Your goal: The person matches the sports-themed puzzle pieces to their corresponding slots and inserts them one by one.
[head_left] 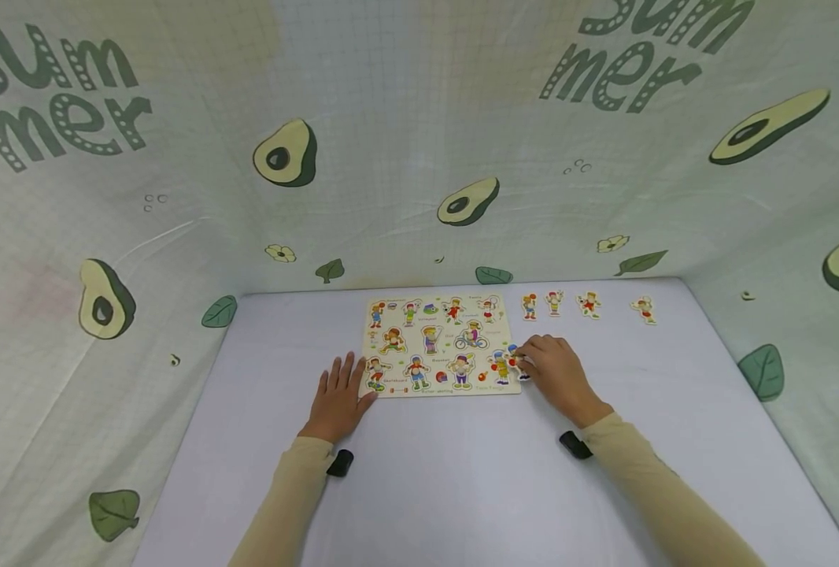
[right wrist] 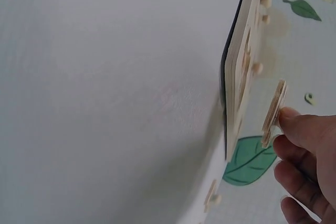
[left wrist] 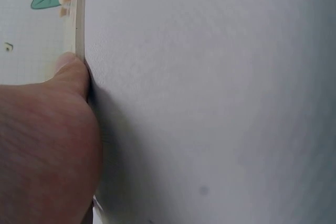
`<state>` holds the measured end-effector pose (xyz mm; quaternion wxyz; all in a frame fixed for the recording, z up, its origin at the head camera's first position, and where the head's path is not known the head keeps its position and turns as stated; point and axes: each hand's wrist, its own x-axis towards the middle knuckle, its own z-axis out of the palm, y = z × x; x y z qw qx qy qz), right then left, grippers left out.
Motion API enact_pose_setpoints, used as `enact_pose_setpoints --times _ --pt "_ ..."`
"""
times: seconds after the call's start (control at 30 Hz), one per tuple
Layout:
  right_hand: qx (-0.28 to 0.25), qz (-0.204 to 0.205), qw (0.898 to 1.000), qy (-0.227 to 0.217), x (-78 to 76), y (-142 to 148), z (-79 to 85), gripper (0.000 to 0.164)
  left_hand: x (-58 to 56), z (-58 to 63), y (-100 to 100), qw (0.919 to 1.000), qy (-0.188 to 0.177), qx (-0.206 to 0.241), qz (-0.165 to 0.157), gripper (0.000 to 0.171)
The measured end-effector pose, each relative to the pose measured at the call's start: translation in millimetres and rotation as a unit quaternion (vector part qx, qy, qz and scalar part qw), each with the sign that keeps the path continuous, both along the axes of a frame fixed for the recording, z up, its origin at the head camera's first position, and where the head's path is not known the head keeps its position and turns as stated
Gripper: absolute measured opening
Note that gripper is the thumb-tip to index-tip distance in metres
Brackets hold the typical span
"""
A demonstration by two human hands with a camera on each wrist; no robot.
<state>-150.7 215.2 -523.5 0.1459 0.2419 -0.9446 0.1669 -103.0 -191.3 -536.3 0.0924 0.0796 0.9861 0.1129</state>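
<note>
A wooden puzzle board (head_left: 476, 390) printed with sports figures lies on the table. My left hand (head_left: 334, 398) rests palm down at its left edge, fingers straight and spread; in the left wrist view the thumb (left wrist: 71, 77) touches the board's edge. Beyond the opposite edge, my right hand (head_left: 557, 376) pinches a puzzle piece (right wrist: 274, 111) between thumb and fingers. In the right wrist view this piece is tilted and held just above the board, apart from it. The head view shows its blue-capped figure partly hidden by the fingers, beside a similar figure (head_left: 500, 368) on the board.
Several loose figure pieces (head_left: 589, 304) lie in a row on the white table (head_left: 434, 472), right of the board near the back edge. A printed cloth (head_left: 384, 142) with avocados and leaves hangs behind and along both sides. Black wrist devices (head_left: 576, 445) sit below the hands.
</note>
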Motion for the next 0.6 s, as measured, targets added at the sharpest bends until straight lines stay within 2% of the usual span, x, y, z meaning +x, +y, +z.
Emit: enact_pose_setpoints --times 0.6 --pt "0.021 -0.002 0.999 -0.025 1.5 -24 -2.4 0.018 0.7 2.5 0 0.9999 0.011 0.006 -0.003 0.072"
